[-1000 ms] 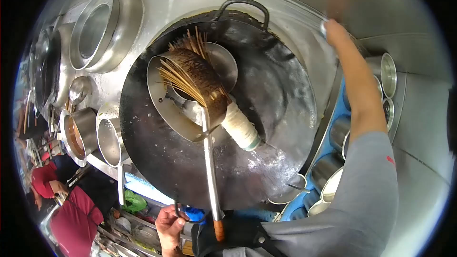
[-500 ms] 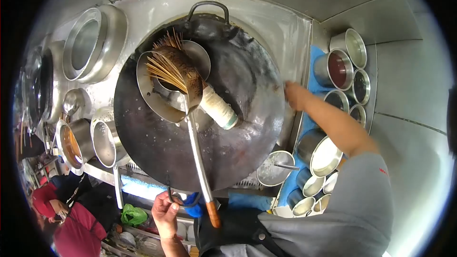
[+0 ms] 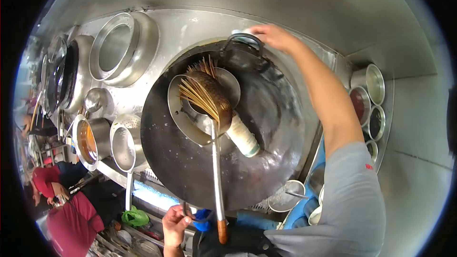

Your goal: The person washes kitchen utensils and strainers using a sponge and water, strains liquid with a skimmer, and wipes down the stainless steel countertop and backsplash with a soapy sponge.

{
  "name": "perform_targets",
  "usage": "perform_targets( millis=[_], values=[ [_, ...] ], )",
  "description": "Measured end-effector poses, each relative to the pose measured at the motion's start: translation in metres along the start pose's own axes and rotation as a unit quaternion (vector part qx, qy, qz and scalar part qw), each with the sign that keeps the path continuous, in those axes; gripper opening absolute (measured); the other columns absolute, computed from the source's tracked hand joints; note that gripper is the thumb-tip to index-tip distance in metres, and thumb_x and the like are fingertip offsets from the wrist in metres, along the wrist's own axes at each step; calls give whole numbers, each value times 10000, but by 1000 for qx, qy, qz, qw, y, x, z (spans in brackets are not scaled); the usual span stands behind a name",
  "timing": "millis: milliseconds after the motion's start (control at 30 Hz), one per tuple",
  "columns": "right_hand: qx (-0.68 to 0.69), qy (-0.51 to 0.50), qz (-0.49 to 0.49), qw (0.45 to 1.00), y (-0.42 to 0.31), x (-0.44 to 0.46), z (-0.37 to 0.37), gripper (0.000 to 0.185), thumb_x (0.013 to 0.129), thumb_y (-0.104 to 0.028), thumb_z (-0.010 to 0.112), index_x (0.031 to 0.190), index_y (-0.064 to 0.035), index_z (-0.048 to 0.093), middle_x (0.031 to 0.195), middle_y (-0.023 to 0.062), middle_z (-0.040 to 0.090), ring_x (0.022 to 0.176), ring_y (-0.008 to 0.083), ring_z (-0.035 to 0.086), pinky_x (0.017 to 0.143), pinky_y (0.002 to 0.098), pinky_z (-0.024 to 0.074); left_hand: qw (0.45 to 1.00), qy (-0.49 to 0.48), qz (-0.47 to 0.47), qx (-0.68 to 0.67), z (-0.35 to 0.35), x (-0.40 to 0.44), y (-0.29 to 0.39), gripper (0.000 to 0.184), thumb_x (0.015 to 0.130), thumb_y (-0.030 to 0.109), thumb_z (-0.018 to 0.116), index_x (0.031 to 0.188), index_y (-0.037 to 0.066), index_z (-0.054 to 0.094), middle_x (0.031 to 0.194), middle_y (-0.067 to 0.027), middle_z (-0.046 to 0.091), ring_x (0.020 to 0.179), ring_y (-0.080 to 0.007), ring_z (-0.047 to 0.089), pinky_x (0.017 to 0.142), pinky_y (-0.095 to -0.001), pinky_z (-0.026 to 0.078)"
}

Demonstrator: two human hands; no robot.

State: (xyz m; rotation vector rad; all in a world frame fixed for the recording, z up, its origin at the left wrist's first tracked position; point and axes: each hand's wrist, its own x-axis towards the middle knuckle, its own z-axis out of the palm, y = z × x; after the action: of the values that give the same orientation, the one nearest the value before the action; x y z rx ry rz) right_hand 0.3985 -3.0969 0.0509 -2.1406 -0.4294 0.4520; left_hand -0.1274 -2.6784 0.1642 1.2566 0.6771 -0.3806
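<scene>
A large black wok (image 3: 266,171) sits on the steel range. At its near edge, the fingers of my left hand (image 3: 176,221) are closed around the ring-shaped handle (image 3: 203,216). My right hand (image 3: 270,36) is at the far loop handle (image 3: 243,39), its fingers closed on a pale bluish-white cloth (image 3: 238,32), slightly blurred. Inside the wok rests a ladle (image 3: 216,171) with a wide bowl and a wooden grip end that overhangs the near rim. A bamboo wok brush (image 3: 209,95) with a wrapped white handle (image 3: 243,135) lies across the ladle's bowl, beside a second round metal bowl (image 3: 232,84).
Stacked metal pots (image 3: 148,50), a pot of orange liquid (image 3: 99,138) and a perforated strainer (image 3: 124,145) stand left. Seasoning tins (image 3: 373,85) line the right wall. A small strainer (image 3: 285,202) sits at lower right. Another person in dark red (image 3: 76,219) is at lower left.
My right hand has swung from the wok's right side to its far handle, where the pale cloth now shows. The left hand stays on the near handle. The view has shifted.
</scene>
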Motion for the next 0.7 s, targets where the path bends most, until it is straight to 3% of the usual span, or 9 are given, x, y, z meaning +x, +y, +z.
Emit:
perform_targets(
  millis=[100, 133, 233, 333, 433, 567, 600, 700],
  values=[
    [-46, -84, 13, 995, -29, 57, 7, 408, 911, -163, 661, 1318, -144, 694, 1288, 121, 711, 1184, 271, 653, 1039, 389, 481, 999, 21, -18, -16, -2, -3, -1, 412, 855, -47, 768, 1234, -40, 606, 952, -93, 712, 896, -192, 688, 859, -340, 552],
    [-126, -86, -52, 987, -36, 64, 3, 418, 885, -135, 664, 1301, -141, 701, 1250, 126, 727, 1131, 269, 680, 988, 398, 514, 999, 25, -26, -19, -1, -4, 2, 420, 850, -51, 772, 1237, -40, 607, 951, -94, 714, 898, -194, 689, 859, -339, 552],
    [-260, -93, 27, 961, -34, 94, -11, 411, 863, -114, 669, 1271, -146, 719, 1203, 134, 741, 1075, 283, 704, 930, 418, 542, 998, 32, -30, -34, -1, -3, -1, 434, 842, -57, 781, 1243, -36, 614, 947, -94, 719, 901, -196, 693, 856, -333, 550],
    [-315, -80, -12, 946, -23, 102, -10, 361, 845, -99, 677, 1198, -137, 747, 1142, 153, 747, 995, 308, 713, 864, 445, 552, 998, 42, -38, -33, 3, -5, 1, 423, 847, -52, 781, 1238, -33, 620, 943, -92, 721, 893, -193, 694, 855, -328, 548],
    [-255, -73, -4, 964, 10, 100, 12, 314, 861, -128, 680, 1164, -139, 760, 1150, 162, 742, 1016, 323, 703, 877, 436, 544, 997, 54, -45, -21, 4, -4, 3, 416, 848, -47, 783, 1234, -27, 628, 940, -89, 722, 884, -187, 694, 855, -324, 546],
    [-284, -183, 23, 941, -4, 89, 8, 369, 918, -213, 668, 1280, -164, 714, 1204, 147, 735, 1081, 319, 689, 947, 404, 534, 996, 69, -55, -23, 9, -10, 7, 413, 846, -42, 788, 1231, -25, 639, 944, -81, 726, 879, -174, 694, 857, -321, 547],
    [-224, -136, -51, 964, 6, 81, 8, 336, 925, -209, 669, 1250, -130, 705, 1151, 163, 737, 1047, 338, 690, 921, 421, 537, 996, 71, -54, -21, 11, -7, 8, 413, 845, -40, 790, 1231, -26, 642, 945, -80, 727, 879, -172, 694, 859, -320, 548],
    [-215, -154, 28, 964, 25, 88, 4, 304, 920, -178, 667, 1215, -109, 689, 1109, 167, 734, 1016, 364, 688, 894, 435, 538, 995, 64, -77, -22, 13, -6, 16, 420, 840, -24, 804, 1229, -36, 645, 948, -79, 730, 883, -170, 697, 872, -325, 549]
  ],
)
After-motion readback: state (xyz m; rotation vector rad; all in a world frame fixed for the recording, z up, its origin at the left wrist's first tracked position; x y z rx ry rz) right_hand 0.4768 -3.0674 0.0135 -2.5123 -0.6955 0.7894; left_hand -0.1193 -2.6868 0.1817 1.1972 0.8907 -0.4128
